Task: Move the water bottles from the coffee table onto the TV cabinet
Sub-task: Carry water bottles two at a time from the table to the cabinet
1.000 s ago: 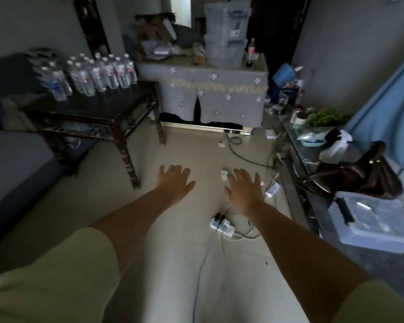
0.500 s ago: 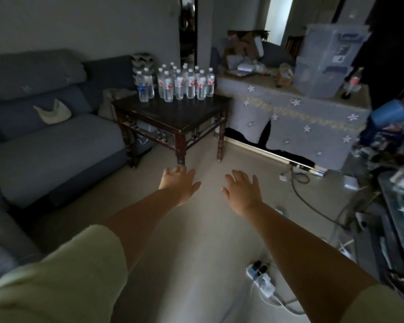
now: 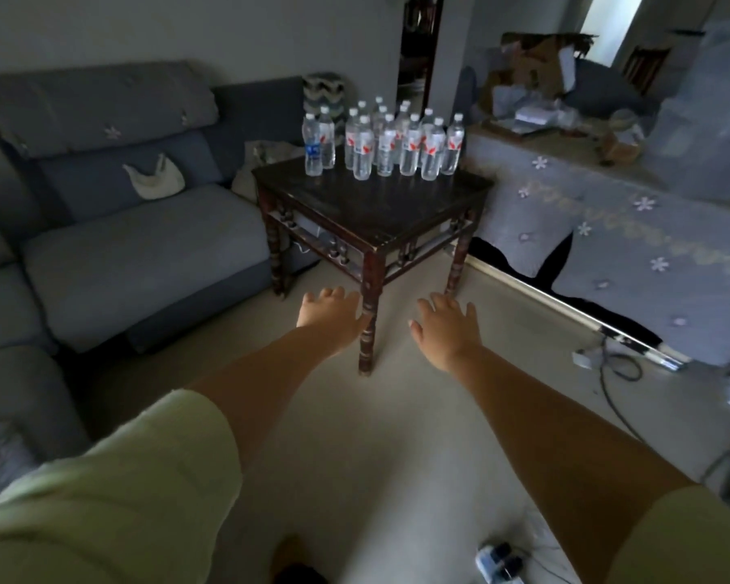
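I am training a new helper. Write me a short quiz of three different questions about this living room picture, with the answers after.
1. True or false: the left hand already holds a bottle.
2. Multiple choice: the water bottles stand on the coffee table at
A. its near corner
B. its far side
C. its middle
3. Fill the gap: one bottle, at the left end of the group, has a ___ label, not a red one.

Key:
1. False. Both the left hand and the right hand are open, short of the table.
2. B
3. blue
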The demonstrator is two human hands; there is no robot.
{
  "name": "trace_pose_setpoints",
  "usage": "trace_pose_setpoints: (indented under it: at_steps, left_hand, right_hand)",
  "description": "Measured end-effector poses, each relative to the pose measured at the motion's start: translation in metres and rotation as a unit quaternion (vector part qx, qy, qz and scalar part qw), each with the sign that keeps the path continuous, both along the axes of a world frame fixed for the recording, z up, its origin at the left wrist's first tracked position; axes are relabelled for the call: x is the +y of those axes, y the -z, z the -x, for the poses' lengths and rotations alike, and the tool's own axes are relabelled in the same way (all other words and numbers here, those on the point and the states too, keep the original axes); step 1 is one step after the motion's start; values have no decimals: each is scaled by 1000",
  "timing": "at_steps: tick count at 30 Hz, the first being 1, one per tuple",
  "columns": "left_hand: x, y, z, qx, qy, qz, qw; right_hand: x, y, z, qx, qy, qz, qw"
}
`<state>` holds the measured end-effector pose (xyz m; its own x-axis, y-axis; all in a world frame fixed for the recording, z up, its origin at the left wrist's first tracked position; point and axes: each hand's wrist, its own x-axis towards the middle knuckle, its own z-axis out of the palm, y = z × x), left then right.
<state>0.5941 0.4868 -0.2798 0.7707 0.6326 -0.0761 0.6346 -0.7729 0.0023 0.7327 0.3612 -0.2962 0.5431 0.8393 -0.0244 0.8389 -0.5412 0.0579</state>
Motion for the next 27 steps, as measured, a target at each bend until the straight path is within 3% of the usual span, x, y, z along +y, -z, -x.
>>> trace_pose_setpoints:
  at_steps: [8, 15, 27]
  left_hand:
    - [163, 5, -43, 35, 39, 0, 999]
    - [288, 0, -74, 24, 17, 6, 1000]
    - [407, 21, -201, 10, -4, 38, 999]
  right_hand:
    - [156, 19, -28, 81, 78, -6, 994]
    - [271, 13, -56, 90, 68, -28, 993]
    - [387, 16, -191, 80, 84, 16, 993]
